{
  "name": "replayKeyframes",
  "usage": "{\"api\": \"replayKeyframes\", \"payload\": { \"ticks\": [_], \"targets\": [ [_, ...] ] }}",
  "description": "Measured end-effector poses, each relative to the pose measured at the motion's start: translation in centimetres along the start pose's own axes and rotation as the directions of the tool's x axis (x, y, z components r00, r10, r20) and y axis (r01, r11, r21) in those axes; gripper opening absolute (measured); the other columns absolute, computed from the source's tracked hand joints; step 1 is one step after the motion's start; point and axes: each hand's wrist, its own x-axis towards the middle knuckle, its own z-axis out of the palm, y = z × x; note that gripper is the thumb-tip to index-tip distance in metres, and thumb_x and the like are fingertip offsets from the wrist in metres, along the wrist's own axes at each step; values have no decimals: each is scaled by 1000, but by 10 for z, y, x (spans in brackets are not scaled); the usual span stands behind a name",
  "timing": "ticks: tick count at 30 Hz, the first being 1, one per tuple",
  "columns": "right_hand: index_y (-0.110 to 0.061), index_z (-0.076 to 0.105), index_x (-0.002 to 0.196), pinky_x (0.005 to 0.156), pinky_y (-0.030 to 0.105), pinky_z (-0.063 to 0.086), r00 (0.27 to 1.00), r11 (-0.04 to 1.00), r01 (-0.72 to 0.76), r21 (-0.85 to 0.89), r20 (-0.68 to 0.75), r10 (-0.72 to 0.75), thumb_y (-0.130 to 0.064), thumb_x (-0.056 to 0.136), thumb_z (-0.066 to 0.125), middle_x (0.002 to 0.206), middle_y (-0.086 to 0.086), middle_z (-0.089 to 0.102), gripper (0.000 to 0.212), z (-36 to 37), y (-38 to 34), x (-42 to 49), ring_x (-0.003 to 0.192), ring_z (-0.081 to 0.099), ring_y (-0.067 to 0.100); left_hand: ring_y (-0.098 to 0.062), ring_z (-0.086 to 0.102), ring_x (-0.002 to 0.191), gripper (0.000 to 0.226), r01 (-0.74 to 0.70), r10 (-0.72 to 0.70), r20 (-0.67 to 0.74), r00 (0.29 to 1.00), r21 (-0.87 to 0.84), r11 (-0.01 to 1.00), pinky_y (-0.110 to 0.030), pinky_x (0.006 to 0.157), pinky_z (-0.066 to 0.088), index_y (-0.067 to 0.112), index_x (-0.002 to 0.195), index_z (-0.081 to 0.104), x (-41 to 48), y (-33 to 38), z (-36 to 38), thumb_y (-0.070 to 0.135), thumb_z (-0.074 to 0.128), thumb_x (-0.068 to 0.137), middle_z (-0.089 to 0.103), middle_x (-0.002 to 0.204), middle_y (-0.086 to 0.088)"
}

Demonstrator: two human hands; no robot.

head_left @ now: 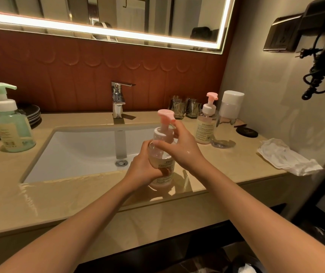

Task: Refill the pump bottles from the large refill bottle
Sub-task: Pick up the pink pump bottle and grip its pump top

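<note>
Left hand: my left hand (144, 167) is wrapped tight around the body of the pink pump bottle (162, 154), which is standing on the counter (63, 196) right at the sink's (82, 150) front edge.
Right hand: my right hand (181, 145) has its fingers closed round the white collar under the pump head.
Other bottles: second pink pump bottle (206, 123) back right, just beside the clear white-capped bottle (227, 119); green pump bottle (10, 123) far left.
Random: crumpled white wrapper (287, 157) on the right.
</note>
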Motion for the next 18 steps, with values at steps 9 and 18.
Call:
{"api": "replayKeyframes", "payload": {
  "ticks": [9,18],
  "targets": [
    [-14,44,133,81,22,42,999,996,35,76,-26,-33,-22,88,63,120,-2,54,50,-36,-14,13,109,52,13,-14,56,107,87,-30,33,48,998,-55,998,-32,89,51,29,130,28,7,7,14,14,81,63,52,118,7],
    [-21,50,121,94,44,51,947,951,36,308,-315,66,-25,93,56,116,-1,60,29,-133,1,18,109,59,19,-4,56,102,86,-58,75,142,987,-123,991,-15,81,48,35,125,31,31,28,64,22,86,61,53,112,18]
  ]
}}
